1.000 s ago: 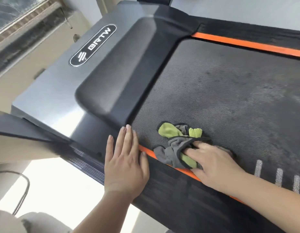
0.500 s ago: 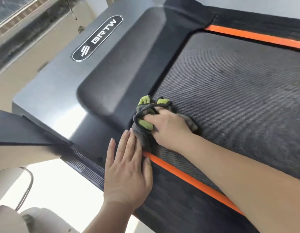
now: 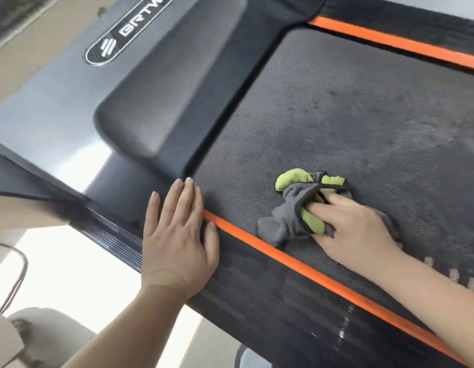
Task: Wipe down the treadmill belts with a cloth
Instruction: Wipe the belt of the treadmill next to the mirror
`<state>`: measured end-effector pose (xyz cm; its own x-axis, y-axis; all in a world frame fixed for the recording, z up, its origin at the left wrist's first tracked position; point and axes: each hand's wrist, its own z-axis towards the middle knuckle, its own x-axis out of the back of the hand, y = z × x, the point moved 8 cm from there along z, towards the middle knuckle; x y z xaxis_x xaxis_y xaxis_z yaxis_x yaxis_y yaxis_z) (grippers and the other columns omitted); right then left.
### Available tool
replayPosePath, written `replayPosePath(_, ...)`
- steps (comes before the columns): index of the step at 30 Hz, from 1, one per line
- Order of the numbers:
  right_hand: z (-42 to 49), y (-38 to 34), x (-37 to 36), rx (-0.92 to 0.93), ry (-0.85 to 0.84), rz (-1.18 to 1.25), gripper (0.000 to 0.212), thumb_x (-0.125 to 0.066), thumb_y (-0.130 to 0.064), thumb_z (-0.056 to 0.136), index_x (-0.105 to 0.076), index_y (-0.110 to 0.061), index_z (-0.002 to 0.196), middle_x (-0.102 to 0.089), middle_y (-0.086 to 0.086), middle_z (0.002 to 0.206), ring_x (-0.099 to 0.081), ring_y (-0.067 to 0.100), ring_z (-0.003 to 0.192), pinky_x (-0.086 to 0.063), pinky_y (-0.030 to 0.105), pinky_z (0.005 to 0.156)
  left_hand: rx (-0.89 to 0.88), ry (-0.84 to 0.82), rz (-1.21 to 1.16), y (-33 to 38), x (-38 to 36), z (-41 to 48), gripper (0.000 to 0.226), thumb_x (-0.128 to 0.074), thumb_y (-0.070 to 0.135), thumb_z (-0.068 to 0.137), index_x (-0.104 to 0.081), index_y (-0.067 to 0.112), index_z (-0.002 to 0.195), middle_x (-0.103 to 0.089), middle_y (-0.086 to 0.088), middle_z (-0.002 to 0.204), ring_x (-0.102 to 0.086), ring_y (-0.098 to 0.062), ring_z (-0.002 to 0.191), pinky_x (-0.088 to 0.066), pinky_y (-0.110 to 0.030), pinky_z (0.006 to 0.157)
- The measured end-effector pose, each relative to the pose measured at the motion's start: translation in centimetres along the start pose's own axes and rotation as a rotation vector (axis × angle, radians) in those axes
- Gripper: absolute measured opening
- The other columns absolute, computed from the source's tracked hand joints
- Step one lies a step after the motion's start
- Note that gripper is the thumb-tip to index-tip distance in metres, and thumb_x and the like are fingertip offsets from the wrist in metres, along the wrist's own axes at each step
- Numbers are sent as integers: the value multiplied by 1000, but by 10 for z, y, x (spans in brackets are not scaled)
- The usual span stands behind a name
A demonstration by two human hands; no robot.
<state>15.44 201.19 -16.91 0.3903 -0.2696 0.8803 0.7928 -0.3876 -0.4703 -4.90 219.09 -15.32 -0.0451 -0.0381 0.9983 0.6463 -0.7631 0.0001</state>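
Here the right hand (image 3: pixel 355 229) is pressing a crumpled grey and lime-green microfibre cloth (image 3: pixel 291 208) down on the black dimpled treadmill belt (image 3: pixel 363 115). Its fingers (image 3: pixel 334 201) are lying fairly straight and a little spread, with their tips pushing into the folds. Whether the thumb is pinching a fold underneath, I cannot tell. The cloth is bunching out beyond and to the left of those fingertips, just beside the orange edge stripe (image 3: pixel 283 256) without touching it.

The left hand (image 3: pixel 177 235) is resting flat on the ribbed dark side rail (image 3: pixel 257 301), its fingers (image 3: pixel 188 197) pressed together. Their tips are reaching the belt's corner beside the moulded grey motor cover (image 3: pixel 164 88).

The belt's long axis is running parallel to the stripe, away from the cover. The broad dusty stretch is lying ahead and to the right of the right fingertips. This hand is the nearer one and already on the cloth, so I judge the next stroke will be asking it to push outward across the width. The left hand seems to be acting only as a brace.
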Motion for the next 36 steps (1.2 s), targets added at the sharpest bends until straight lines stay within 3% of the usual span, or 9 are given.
replayPosePath(6, 93, -82, -33, 14, 195, 6, 35, -84, -17, 66, -75, -27, 98, -72, 3, 92, -68, 32, 94, -56, 37, 64, -8, 31, -7, 2, 3, 0, 66, -41, 41, 98, -44, 8, 155, -37, -6, 164, -21, -22, 157, -14, -55, 127)
replayPosePath(9, 96, -96, -40, 87, 141, 39, 35, -82, -17, 69, -74, -28, 101, -75, 1, 96, -68, 29, 108, -58, 38, 71, -14, 33, -1, 2, 4, 0, 66, -40, 42, 98, -44, 8, 155, -37, -6, 164, -20, -22, 157, -14, -55, 127)
replayPosePath(13, 38, -43, -21, 85, 31, 46, 32, -74, -30, 82, -69, -36, 114, -67, 0, 129, -64, 21, 119, -57, 38, 84, -15, 27, -12, 3, 5, -1, 66, -38, 43, 99, -45, 7, 154, -38, -7, 163, -22, -24, 157, -12, -54, 127)
replayPosePath(19, -83, 37, 26, -177, 96, 58, 75, -90, -20, 69, -54, -47, 129, -63, -9, 139, -62, 19, 120, -53, 32, 90, -20, -18, 34, 5, -1, -2, 62, -30, 42, 99, -56, 11, 146, -37, -9, 164, -21, -26, 156, -10, -55, 127)
replayPosePath(22, -118, 58, 35, -242, 51, 73, 78, -85, -25, 77, -42, -61, 131, -42, -37, 141, -49, 2, 131, -47, 23, 95, 15, -31, 7, 9, -4, -1, 63, -28, 38, 94, -57, 8, 141, -34, -18, 163, -17, -35, 156, -6, -59, 125)
replayPosePath(25, -127, 63, 39, -274, 54, 15, 73, -83, -27, 77, -48, -56, 133, -47, -30, 146, -49, 1, 131, -52, 27, 91, -43, -58, -119, 41, -5, 7, 68, -30, 42, 90, -56, 6, 141, -36, -25, 160, -22, -41, 153, -10, -62, 123)
replayPosePath(29, -126, 50, 47, -133, 190, -77, 48, -82, -22, 75, -68, -35, 119, -70, -11, 120, -56, 10, 127, -62, 33, 77, -176, -127, -156, 109, -20, 7, 70, -31, 53, 94, -55, 11, 145, -38, -14, 162, -28, -32, 154, -18, -57, 124)
replayPosePath(32, -121, 51, 45, 116, 93, -145, 39, -61, -31, 87, -63, -27, 126, -70, -15, 113, -55, 12, 131, -61, 32, 84, -153, -163, -109, 119, -27, 3, 69, -32, 51, 93, -50, 17, 150, -35, -7, 165, -27, -26, 155, -25, -52, 123)
replayPosePath(36, -112, 71, 47, 241, -3, -244, 48, -60, -38, 86, -60, -22, 130, -70, -10, 122, -53, 15, 132, -57, 30, 91, -135, -155, -112, 115, -28, 3, 70, -34, 52, 91, -49, 19, 152, -33, -3, 166, -24, -23, 156, -25, -51, 124)
